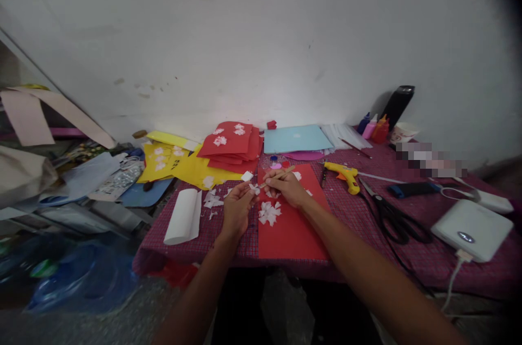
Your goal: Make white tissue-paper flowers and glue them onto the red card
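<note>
Left grip (237, 208) is pinching a paper flower (255, 189) near the red sheet's (291, 242) left edge while right grip (289, 187) is steering a stick (284, 172) at it, apparently shaping, the next move seemingly calling for light, steady pressure.

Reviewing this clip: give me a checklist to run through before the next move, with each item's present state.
1. Left hand has the small white piece pinched in its fingers: ok.
2. Right hand grips the tan stick: ok.
3. Stick's tip touching the small white piece: cannot tell; too small and blurred.
4. Red sheet lying flat, with the white paper flower on it: ok.
5. Tabletop beside the left hand free of white scraps: not ok, several lie there.
6. Yellow glue gun hot: cannot tell; it lies right of the sheet.
</note>
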Tool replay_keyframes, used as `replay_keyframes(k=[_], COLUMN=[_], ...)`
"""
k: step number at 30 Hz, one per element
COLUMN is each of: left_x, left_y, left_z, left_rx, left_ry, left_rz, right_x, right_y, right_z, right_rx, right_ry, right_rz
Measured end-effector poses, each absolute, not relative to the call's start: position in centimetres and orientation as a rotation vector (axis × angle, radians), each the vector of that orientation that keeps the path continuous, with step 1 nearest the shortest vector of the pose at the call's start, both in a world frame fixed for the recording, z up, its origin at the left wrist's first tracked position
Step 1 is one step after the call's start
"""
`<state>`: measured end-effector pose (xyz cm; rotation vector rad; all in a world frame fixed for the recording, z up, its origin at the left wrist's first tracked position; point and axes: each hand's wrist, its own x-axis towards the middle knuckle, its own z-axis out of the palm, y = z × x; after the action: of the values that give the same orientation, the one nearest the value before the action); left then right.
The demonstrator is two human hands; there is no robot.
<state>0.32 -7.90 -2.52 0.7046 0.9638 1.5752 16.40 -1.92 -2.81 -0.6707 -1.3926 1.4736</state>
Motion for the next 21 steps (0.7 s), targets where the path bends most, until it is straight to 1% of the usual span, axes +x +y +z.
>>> replay_keyframes(k=[8,15,21], left_x=[0.1,0.3,0.2], left_y=[-7.9,-8.0,-8.1], left_z=[-3.0,-3.5,-3.1], left_rx=[0.733,0.944,0.871], left_ry=[0.986,1.082,1.052], left_rz=[1.551,1.504,1.482], right_x=[16.5,16.2,16.4], right_y=[-2.0,-2.1,-2.2], right_z=[-2.8,-2.5,-2.8], right_rx=[-0.624,-0.715,-0.644], right_ry=[-1.417,-1.611,-1.478], right_rz=[1.512,1.351,1.479])
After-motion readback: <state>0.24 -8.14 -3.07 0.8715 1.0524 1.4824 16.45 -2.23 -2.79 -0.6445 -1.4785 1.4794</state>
